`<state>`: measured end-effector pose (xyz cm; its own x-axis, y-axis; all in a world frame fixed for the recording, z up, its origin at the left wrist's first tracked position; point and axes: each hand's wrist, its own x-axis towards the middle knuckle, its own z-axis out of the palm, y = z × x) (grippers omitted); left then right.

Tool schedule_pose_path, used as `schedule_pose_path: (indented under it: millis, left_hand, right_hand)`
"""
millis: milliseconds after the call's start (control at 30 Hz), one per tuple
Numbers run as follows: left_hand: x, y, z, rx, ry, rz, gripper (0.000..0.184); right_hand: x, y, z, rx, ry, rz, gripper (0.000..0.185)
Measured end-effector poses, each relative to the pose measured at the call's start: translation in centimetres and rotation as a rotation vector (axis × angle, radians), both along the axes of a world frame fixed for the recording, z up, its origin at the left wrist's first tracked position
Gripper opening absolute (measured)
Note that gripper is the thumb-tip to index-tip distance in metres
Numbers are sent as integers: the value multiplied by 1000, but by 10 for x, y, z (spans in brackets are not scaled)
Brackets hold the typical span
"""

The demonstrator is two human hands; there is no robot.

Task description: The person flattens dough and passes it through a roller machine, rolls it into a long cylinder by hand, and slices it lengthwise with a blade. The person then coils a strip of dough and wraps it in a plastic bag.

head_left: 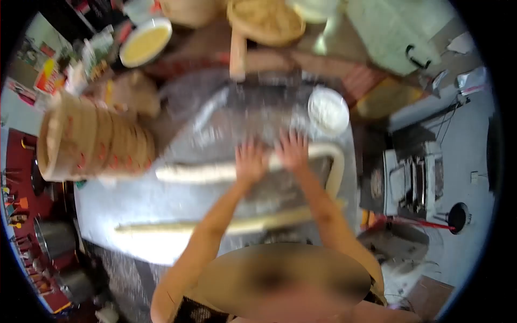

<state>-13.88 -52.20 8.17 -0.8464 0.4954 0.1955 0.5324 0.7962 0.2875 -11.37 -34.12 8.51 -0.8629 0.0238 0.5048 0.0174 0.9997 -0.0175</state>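
Observation:
A long, thick rope of pale dough [204, 173] lies across the floured table [156, 202]. Its right end bends round and runs down toward my body. My left hand [251, 161] lies flat on the middle of the rope, fingers stretched forward and apart. Close beside it, my right hand [292, 151] presses on the dough too, palm down with its fingers spread. Nearer to me, a long, thin pale stick [247, 226] lies across the table, partly hidden under my forearms. It looks like a rolling pin, but blur hides its details.
Stacked bamboo steamers [91, 140] stand at the left edge. A bowl of white powder [328, 110] sits at the back right. Behind are a dish of yellow liquid [145, 44], a round basket [266, 24] and a wooden handle [237, 59] jutting over the table.

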Motion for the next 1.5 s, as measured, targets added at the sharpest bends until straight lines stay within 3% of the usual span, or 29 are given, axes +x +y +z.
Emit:
schedule_pose_path:
  millis: [33,67,100,133,200,267,400,433,467,500,533,600,667,700,733,767,800,867,1000,1100,1133,1200,1233,1267,1300,1333,1400,1467,1500]
  left_hand:
    - [25,-7,26,-19,-285,-57,67]
    - [44,-9,55,-42,-522,-157,74]
    - [77,-24,63,-141,-523,-278,77]
    - [103,-39,49,-279,-229,-415,80]
    - [93,-52,58,-200,-140,-477,74]
    - [72,-54,44,-88,-448,-289,65]
    - [35,-102,77,-89,-761,5,66]
    - [27,-127,88,-183,-886,65,70]
    - [22,-167,64,-193,-844,93,67]
    - [11,-220,17,-177,-859,151,65]
    - [13,-239,52,-224,-945,260,64]
    - [27,-270,92,-311,-755,471,47]
    - [44,-284,76,-517,-255,579,28]
    - [56,-273,54,-358,241,514,20]
    - [62,-263,2,-85,377,398,21]
    - [76,-203,23,-94,250,280,27]
    - [89,-156,57,107,-242,78,40]
    - [115,-73,25,-53,-160,-33,64]
    - [25,-11,24,51,-180,182,50]
    - [-3,-17,13,53,-37,231,46]
    - [-7,-22,12,37,-26,231,45]
    - [41,-38,19,16,-111,21,50]
    - [73,-41,48,49,-303,-55,59]
    - [111,-50,32,-32,-209,-114,70]
    - [137,-56,36,-234,-251,-190,77]
    - [150,-58,54,-192,-357,-208,78]
    - [133,-48,33,-119,-417,-131,73]
    - [74,-36,27,19,-243,-53,67]
    - [41,-26,30,-11,-222,68,63]
  right_hand:
    - [32,7,12,96,-14,203,54]
    - [63,7,27,-126,-347,168,53]
    - [96,11,29,-194,-475,204,54]
    - [125,10,48,-243,-434,243,53]
    - [137,12,58,-289,-393,282,52]
    - [134,19,20,-170,-487,205,52]
    - [69,-40,-15,-433,28,333,35]
    - [55,-64,4,-508,-345,319,32]
    - [54,-86,29,-390,-283,435,31]
    - [47,-101,8,-327,-221,565,44]
    - [53,-101,23,-333,-217,567,44]
    - [75,-100,76,-216,-313,213,61]
    - [118,-73,47,-306,-352,50,67]
    - [139,-60,39,-236,-246,8,64]
    - [149,-54,35,-170,-144,-35,60]
    - [144,-55,32,-163,-143,-29,60]
    - [136,-57,33,-171,-157,-46,59]
    - [116,-59,29,-172,-178,-66,59]
    - [-6,-32,-26,-245,-297,-55,55]
    - [-36,-39,-4,-324,-163,-257,47]
    - [-24,-41,4,-331,-163,-251,47]
    - [35,-33,26,-329,-423,125,50]
    - [76,-28,31,-313,-367,196,54]
    - [112,-28,34,-296,-314,265,59]
    - [130,-32,38,-294,-317,261,59]
    - [143,-35,42,-305,-311,231,58]
    - [142,-35,30,-323,-331,197,58]
    - [78,-46,-2,-242,-97,130,56]
    - [40,-54,8,-268,-204,6,56]
